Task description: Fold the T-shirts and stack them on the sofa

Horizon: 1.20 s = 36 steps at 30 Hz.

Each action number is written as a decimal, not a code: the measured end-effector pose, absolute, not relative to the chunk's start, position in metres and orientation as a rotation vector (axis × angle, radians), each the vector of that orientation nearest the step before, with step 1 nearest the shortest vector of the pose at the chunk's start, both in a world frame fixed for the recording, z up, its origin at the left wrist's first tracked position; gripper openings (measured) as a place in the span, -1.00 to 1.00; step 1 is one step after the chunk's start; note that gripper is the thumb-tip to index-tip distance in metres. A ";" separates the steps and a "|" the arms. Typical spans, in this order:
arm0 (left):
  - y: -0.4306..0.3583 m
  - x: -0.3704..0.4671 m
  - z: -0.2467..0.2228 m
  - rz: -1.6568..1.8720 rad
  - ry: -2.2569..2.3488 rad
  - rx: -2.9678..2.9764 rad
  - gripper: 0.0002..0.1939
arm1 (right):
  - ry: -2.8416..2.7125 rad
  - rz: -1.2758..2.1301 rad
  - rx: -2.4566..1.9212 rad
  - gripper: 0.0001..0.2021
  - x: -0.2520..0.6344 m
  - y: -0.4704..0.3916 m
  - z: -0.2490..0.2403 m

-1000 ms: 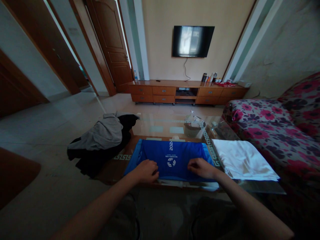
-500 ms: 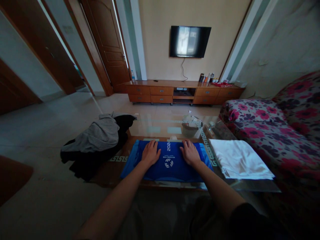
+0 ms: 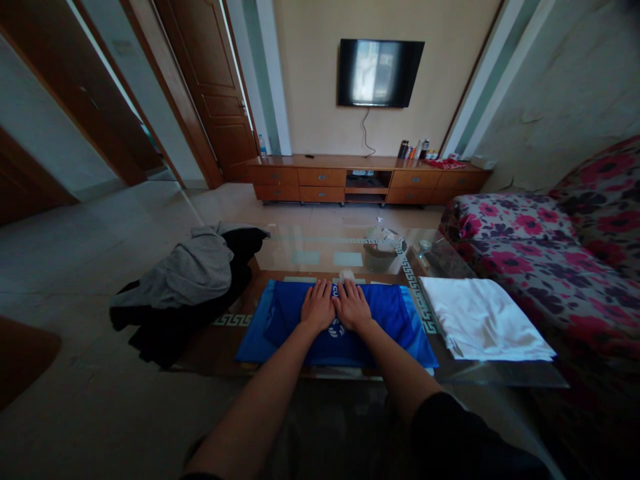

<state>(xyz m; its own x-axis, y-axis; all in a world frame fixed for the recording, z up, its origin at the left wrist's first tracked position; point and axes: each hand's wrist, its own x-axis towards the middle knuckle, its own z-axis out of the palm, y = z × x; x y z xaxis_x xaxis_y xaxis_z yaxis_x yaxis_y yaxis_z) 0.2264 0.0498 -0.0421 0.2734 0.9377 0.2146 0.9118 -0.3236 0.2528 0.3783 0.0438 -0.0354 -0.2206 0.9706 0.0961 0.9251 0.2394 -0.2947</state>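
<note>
A folded blue shirt (image 3: pixel 285 320) with white print lies on the glass coffee table (image 3: pixel 280 250) in front of me. Flat on the middle of it rests my left hand (image 3: pixel 319 308), fingers stretched out. My right hand (image 3: pixel 353 307) lies flat just beside it, the thumbs touching or nearly so. Both hands partly cover the print. To the right is a folded white cloth (image 3: pixel 485 320). A heap of grey and black clothing (image 3: pixel 195 273) lies at the table's left side.
Behind the shirt a bowl-like container (image 3: pixel 381 257) and a small glass jar (image 3: pixel 424 248) are seen at the table's far right. A flowered sofa (image 3: pixel 540 260) stands to the right. Across the floor is a low wooden cabinet (image 3: pixel 323 179) beneath a television (image 3: pixel 380 73).
Both hands have slid inward over the blue shirt, from its two sides to the middle, and now cover much of the print. The view has shifted slightly.
</note>
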 end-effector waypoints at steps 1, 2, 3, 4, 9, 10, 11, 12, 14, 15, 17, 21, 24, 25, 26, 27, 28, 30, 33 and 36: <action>0.050 0.225 -0.042 0.495 1.781 2.450 -0.38 | -2.270 0.233 -1.796 -0.31 0.379 0.043 -0.035; 0.051 0.224 -0.042 0.489 1.778 2.461 -0.38 | -2.285 0.212 -1.813 -0.29 0.380 0.043 -0.035; 0.051 0.221 -0.042 0.481 1.772 2.472 -0.37 | -2.294 0.192 -1.825 -0.27 0.382 0.042 -0.034; 0.051 0.218 -0.042 0.472 1.769 2.480 -0.35 | -2.301 0.177 -1.834 -0.24 0.384 0.042 -0.033; 0.054 0.190 -0.040 0.445 1.909 2.446 -0.28 | -2.269 0.134 -1.938 -0.13 0.412 0.041 -0.031; 0.055 0.182 -0.040 0.436 1.962 2.420 -0.27 | -2.258 0.123 -1.969 -0.12 0.420 0.041 -0.031; 0.055 0.174 -0.040 0.422 2.017 2.386 -0.26 | -2.241 0.108 -2.001 -0.12 0.429 0.041 -0.032; 0.056 0.165 -0.040 0.406 2.072 2.347 -0.25 | -2.220 0.090 -2.034 -0.13 0.439 0.041 -0.033; 0.058 0.147 -0.041 0.373 2.163 2.282 -0.22 | -2.171 0.060 -2.095 -0.13 0.460 0.040 -0.035; 0.059 0.138 -0.041 0.358 2.185 2.271 -0.22 | -2.149 0.047 -2.119 -0.13 0.470 0.039 -0.036; 0.060 0.121 -0.043 0.337 2.191 2.291 -0.21 | -2.125 0.024 -2.153 -0.13 0.490 0.038 -0.038; 0.062 0.097 -0.049 0.303 2.160 2.337 -0.19 | -2.112 0.016 -2.198 -0.16 0.521 0.035 -0.040; 0.065 0.088 -0.052 0.305 2.134 2.360 -0.17 | -2.106 0.039 -2.201 -0.19 0.531 0.032 -0.040; 0.067 0.087 -0.053 0.312 2.134 2.365 -0.17 | -2.104 0.037 -2.197 -0.19 0.532 0.031 -0.040; 0.067 0.086 -0.054 0.315 2.137 2.367 -0.17 | -2.101 0.030 -2.196 -0.19 0.532 0.031 -0.040; 0.068 0.086 -0.054 0.314 2.143 2.368 -0.17 | -2.097 0.020 -2.196 -0.19 0.532 0.030 -0.040; 0.068 0.086 -0.053 0.311 2.151 2.367 -0.18 | -2.094 0.009 -2.194 -0.19 0.532 0.030 -0.041; 0.067 0.088 -0.049 0.307 2.173 2.367 -0.20 | -2.094 -0.002 -2.191 -0.19 0.532 0.030 -0.040; 0.060 0.096 -0.037 0.382 2.259 2.369 -0.23 | -2.076 -0.005 -2.209 -0.20 0.528 0.030 -0.037; 0.047 0.113 -0.022 0.515 2.230 2.453 -0.28 | -2.039 -0.066 -2.218 -0.19 0.515 0.026 -0.029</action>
